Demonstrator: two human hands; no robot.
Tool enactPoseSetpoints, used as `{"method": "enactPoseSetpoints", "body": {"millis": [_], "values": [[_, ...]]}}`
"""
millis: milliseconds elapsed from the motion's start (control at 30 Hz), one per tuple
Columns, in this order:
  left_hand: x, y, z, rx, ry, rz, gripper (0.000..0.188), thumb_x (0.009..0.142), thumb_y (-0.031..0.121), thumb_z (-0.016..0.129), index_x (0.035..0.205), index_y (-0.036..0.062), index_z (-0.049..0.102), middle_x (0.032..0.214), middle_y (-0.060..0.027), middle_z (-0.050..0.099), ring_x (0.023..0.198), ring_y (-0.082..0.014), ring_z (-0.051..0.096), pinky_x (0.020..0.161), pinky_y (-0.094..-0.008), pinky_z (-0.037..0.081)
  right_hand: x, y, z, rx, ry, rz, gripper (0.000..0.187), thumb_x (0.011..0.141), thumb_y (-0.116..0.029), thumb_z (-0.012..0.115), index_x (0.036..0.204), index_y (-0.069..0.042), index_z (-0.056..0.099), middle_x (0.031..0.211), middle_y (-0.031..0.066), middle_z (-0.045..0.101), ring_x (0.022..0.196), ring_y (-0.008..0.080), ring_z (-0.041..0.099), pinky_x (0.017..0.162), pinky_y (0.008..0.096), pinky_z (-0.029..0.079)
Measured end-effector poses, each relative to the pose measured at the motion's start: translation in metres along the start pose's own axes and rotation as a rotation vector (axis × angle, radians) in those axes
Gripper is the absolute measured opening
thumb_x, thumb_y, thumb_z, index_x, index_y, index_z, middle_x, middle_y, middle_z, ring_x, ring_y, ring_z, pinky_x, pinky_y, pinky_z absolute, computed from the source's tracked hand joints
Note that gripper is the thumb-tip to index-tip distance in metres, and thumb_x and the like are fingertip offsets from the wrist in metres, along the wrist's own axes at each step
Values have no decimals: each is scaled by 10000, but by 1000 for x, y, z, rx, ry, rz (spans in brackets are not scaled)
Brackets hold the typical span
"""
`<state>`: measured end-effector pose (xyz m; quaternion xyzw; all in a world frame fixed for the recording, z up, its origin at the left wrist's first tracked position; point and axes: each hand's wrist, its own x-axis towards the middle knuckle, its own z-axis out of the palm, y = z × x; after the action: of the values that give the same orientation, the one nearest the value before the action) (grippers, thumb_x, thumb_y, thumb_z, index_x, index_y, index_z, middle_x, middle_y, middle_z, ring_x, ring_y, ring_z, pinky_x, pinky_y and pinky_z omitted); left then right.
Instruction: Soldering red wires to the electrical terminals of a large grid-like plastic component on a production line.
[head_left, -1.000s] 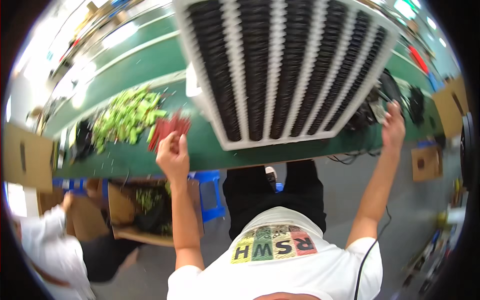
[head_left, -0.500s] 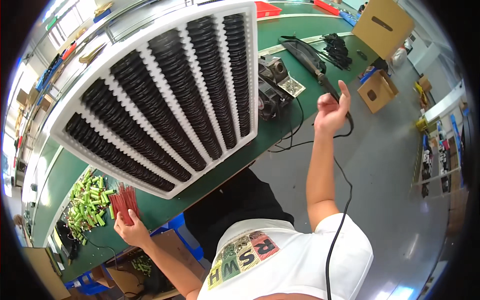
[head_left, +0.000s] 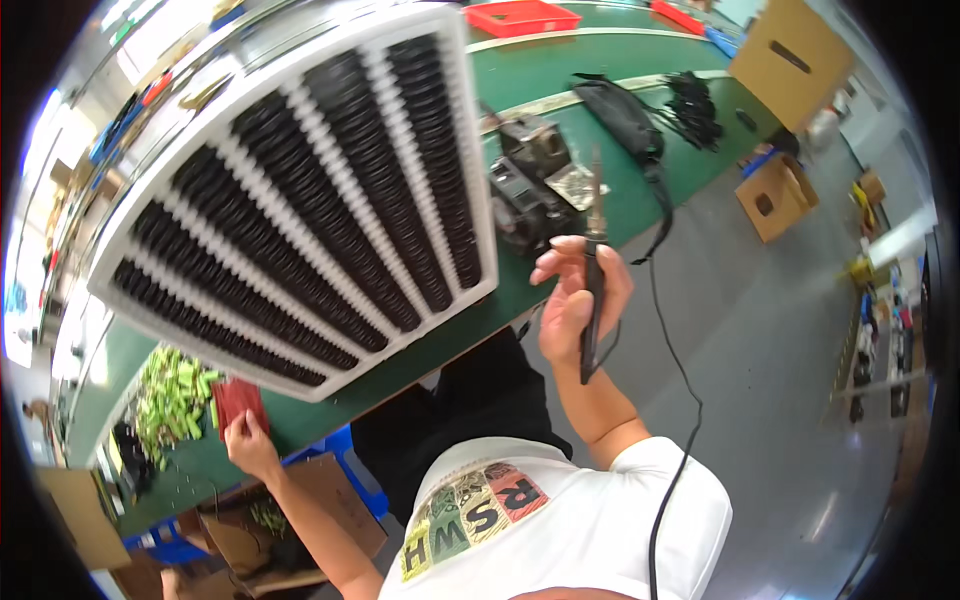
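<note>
Soldering iron (head_left: 593, 300) in the right hand (head_left: 570, 315), red bundle (head_left: 240, 403) in the left hand (head_left: 251, 446), at a green bench (head_left: 305, 420).

Of the two hands, the right is nearer the middle, thumb and fingers curled round the iron's black handle, its metal tip pointing away from the body; the left pinches the near end of the bundle at the bench's left part, though whether the bundle touches the bench I cannot tell. Just beyond and left of it lies a heap of bright green pieces (head_left: 175, 395). Between the hands stands a large white rack (head_left: 478, 190) lined with rows of black coils (head_left: 345, 120). Past the iron sit a dark device (head_left: 535, 205), a black pouch (head_left: 620, 115) and a tangle of black cables (head_left: 692, 112); farther back, a red tray (head_left: 522, 30).
</note>
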<state>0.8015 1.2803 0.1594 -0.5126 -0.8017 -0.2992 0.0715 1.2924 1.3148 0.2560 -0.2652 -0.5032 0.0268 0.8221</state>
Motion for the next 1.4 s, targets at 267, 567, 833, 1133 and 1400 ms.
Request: {"method": "enactPoseSetpoints", "body": {"millis": [267,567,833,1133,1400], "values": [[4,11,-2,0,88,-13,185,876,228,716,936,55,737,825,-83,663,670,-264,595,640,-373,495,-27,-5,-3,-61,-101,-25,467,1067,-419,412,1438,-142,360,1146,165,619,753,174,571,620,268,488],[-6,26,-10,-339,180,-156,170,924,192,704,942,23,712,786,-33,655,612,-151,521,581,-290,448,-51,-10,5,-145,-125,-86,431,1080,-389,381,1419,-123,362,1058,170,651,701,186,579,589,269,485],[-84,96,-55,-1110,85,-232,52,934,-7,592,955,32,618,771,-63,688,533,-79,466,495,-208,396,-64,-49,6,142,-664,-54,367,938,-51,475,1284,-8,588,890,142,660,522,163,504,538,284,455],[-182,144,-52,-1460,-354,3,161,826,-120,632,922,4,598,774,-146,734,493,-105,522,465,-194,425,-109,-83,55,242,-842,357,497,747,29,823,1135,-114,547,1139,163,722,803,181,691,652,262,576],[-174,150,-54,-1273,-380,257,187,801,-92,697,963,-12,649,788,-114,742,502,-124,551,479,-200,450,-103,-92,57,456,-759,590,485,781,74,787,1147,-95,518,929,132,712,731,184,674,641,248,561]]}}
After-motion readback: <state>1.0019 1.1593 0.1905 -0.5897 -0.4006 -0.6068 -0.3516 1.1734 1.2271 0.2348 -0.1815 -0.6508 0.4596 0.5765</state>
